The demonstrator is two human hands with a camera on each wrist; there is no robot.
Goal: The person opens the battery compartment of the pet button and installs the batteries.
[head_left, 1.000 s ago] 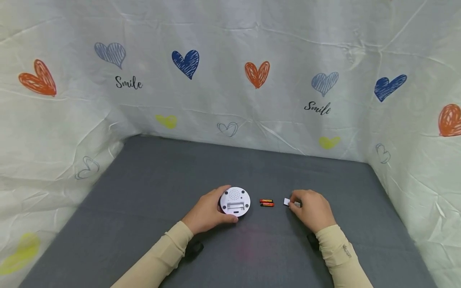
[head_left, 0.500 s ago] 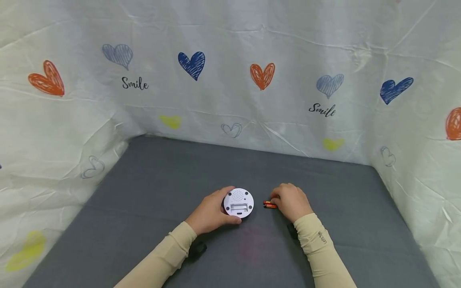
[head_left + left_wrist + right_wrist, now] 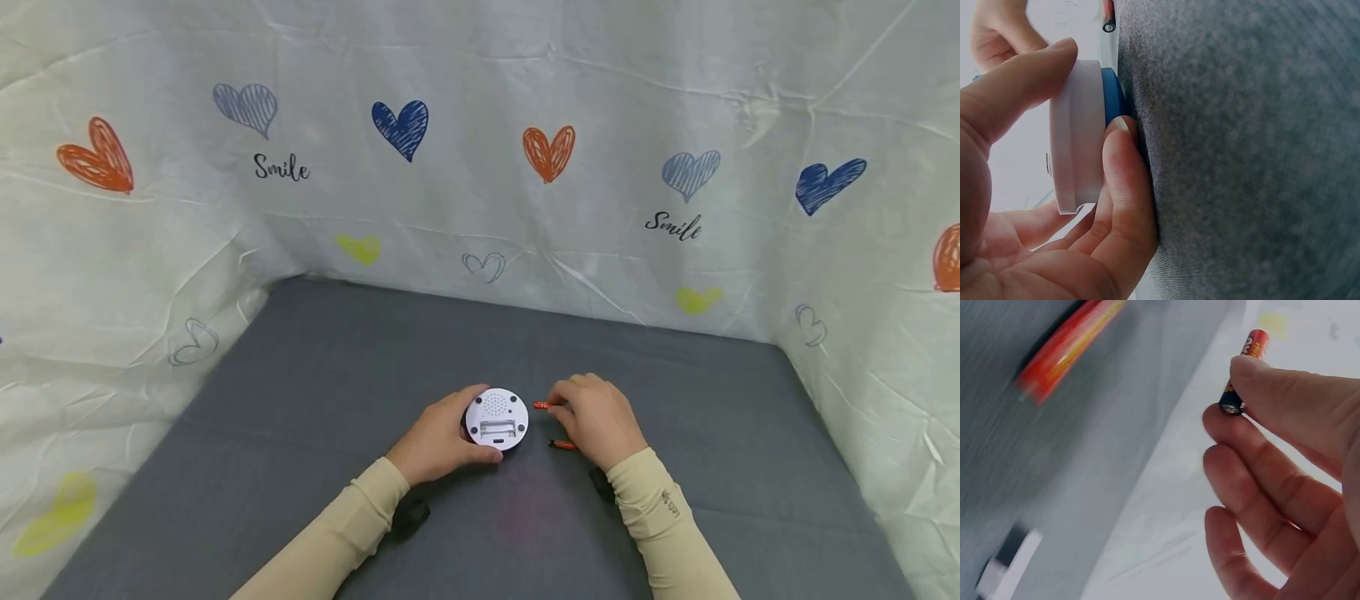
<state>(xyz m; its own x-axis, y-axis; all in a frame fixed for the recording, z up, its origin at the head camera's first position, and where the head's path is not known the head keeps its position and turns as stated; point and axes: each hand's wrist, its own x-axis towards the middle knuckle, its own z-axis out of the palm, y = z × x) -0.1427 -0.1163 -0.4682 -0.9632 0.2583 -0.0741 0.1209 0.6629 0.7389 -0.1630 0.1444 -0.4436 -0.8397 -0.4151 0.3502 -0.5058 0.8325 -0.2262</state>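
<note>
Head view: a white, heart-printed sheet (image 3: 472, 75) backs the grey cloth-covered table (image 3: 420, 342). The left hand (image 3: 435, 437) curls its fingers round a white, round plastic device (image 3: 495, 406), its battery bay facing up; a slack grip might let it tilt. The right hand (image 3: 600, 418) pinches a red-and-black cylindrical battery (image 3: 1255, 345) between thumb and index finger; held near its dark end, it could slip out. A second red battery (image 3: 564, 445), loose near that hand, might roll if brushed. "Smile" reads twice on the sheet; the print on the beige sleeve (image 3: 667, 525) and the battery lettering aren't fully legible.
</note>
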